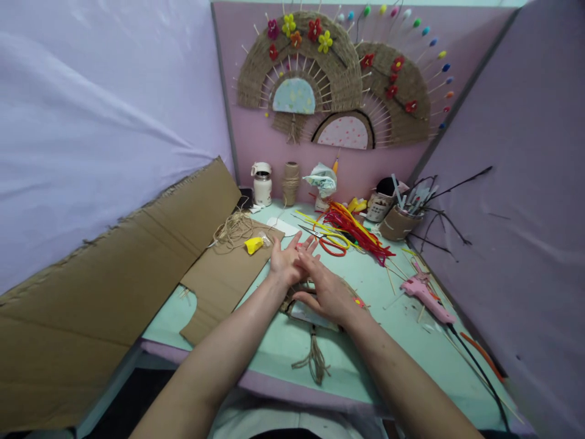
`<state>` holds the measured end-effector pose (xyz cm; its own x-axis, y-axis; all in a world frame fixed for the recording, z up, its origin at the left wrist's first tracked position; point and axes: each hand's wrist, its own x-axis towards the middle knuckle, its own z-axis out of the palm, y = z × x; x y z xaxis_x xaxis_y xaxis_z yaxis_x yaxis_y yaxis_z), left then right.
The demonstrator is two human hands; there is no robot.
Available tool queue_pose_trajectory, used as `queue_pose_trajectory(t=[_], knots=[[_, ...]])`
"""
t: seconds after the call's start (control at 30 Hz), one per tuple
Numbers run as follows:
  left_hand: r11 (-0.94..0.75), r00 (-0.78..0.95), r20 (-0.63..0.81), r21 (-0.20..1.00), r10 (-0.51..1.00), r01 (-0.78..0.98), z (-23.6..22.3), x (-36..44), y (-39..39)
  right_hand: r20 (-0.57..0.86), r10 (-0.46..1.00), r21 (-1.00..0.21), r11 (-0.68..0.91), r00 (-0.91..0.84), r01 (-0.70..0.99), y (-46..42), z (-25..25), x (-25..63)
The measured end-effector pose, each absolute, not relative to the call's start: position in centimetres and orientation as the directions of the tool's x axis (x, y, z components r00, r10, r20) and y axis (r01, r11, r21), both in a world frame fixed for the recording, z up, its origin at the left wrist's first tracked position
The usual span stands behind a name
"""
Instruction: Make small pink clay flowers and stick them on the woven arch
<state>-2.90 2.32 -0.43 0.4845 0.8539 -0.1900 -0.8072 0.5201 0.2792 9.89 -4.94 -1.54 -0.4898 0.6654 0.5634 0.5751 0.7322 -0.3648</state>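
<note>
Your left hand point(287, 263) lies palm up with its fingers spread, and your right hand point(322, 288) comes over it palm down, fingers nearly straight and thumb held apart, fingertips at the left palm and fingers. A small pinkish-red patch shows by the left fingers, too small to identify; you pinch nothing that can be made out

The half-round fan point(311, 314) sits just below your hands, partly hidden by them, with coarse brown fibre and a smooth pale panel. Taking your hands as the clock's centre, its stringy, frayed tassel point(315, 360) hangs out at 6 o'clock over the mint-green tabletop point(274, 366). At 3 o'clock lies the glossy pink glue gun point(427, 297); at 1 o'clock, the metal scissors point(317, 235) with looped orange handles, beside thin, fuzzy red and yellow stems point(370, 241). A flat brown cardboard sheet point(223, 274) spreads at 9 o'clock, and a loose tangle of rough twine point(233, 231) rests at 10 o'clock, with a crumpled yellow piece point(253, 245) near it
</note>
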Motion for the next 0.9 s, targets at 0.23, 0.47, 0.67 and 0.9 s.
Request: queue_pose_trajectory(t=[0.23,0.47,0.67,0.9], knots=[[0.534,0.499,-0.198,0.213,0.844,-0.819,-0.7,-2.6,2.1,0.568,0.677,-0.335,0.709,-0.468,0.620,-4.1,-1.9,10.2],[0.543,0.518,-0.162,0.214,0.840,-0.812,-0.9,-2.6,2.2,0.634,0.641,-0.323,0.728,-0.433,0.605,-4.2,-1.9,10.5],[0.518,0.487,-0.182,0.220,0.854,-0.827,-0.6,-2.6,2.0,0.594,0.636,-0.293,0.741,-0.492,0.604,-4.1,-2.0,10.4],[0.562,0.529,-0.189,0.249,0.827,-0.789,-0.5,-2.1,1.6,0.577,0.655,-0.302,0.726,-0.488,0.618,-4.3,-2.3,10.3]])
